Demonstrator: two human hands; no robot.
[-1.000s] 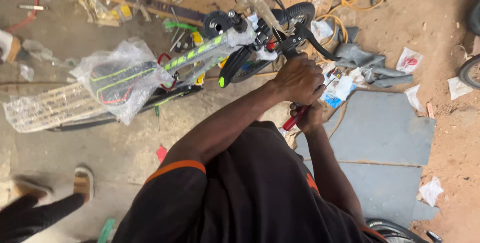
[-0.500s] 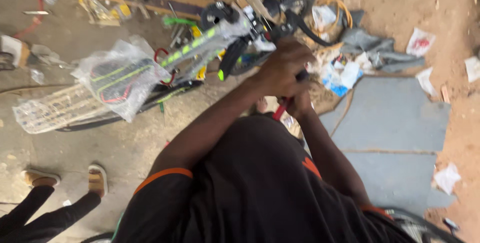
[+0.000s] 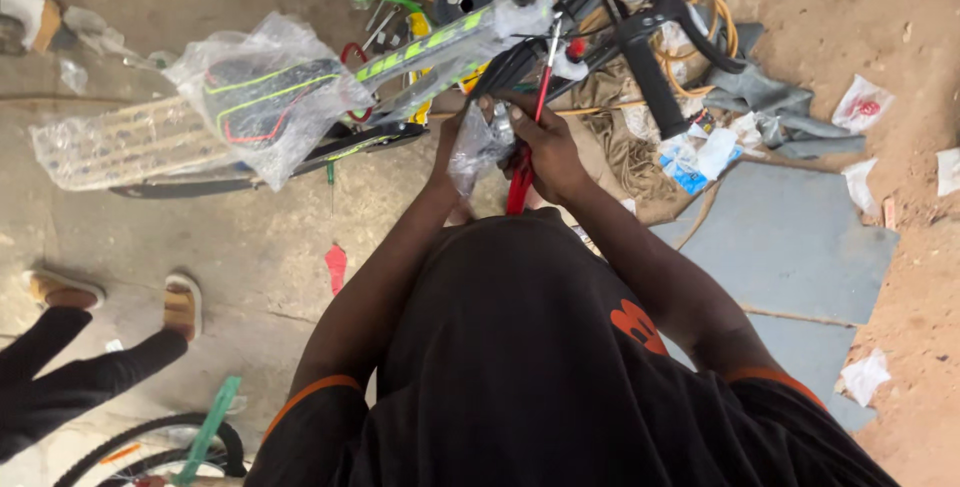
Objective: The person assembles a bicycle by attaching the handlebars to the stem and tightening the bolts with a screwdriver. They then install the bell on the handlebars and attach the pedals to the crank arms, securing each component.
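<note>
Red-handled pliers point(image 3: 520, 172) sit gripped in our right hand point(image 3: 548, 152); our left hand point(image 3: 462, 142) pinches clear plastic wrap point(image 3: 478, 152) beneath the green bicycle frame point(image 3: 440, 47). Black handlebar point(image 3: 650, 72), wrapped saddle point(image 3: 270, 97), rags and litter crowd the floor point(image 3: 260, 237).

a dusty concrete floor point(image 3: 270, 247) carries everything, meeting reddish dirt point(image 3: 910, 247) at the right. flat on it lie two grey slabs point(image 3: 790, 247), crumpled grey cloth point(image 3: 760, 97), white plastic scraps point(image 3: 862, 104), a coiled yellow hose point(image 3: 715, 22) and a small red scrap point(image 3: 336, 267). a plastic-wrapped bicycle point(image 3: 270, 107) rests there too.
</note>
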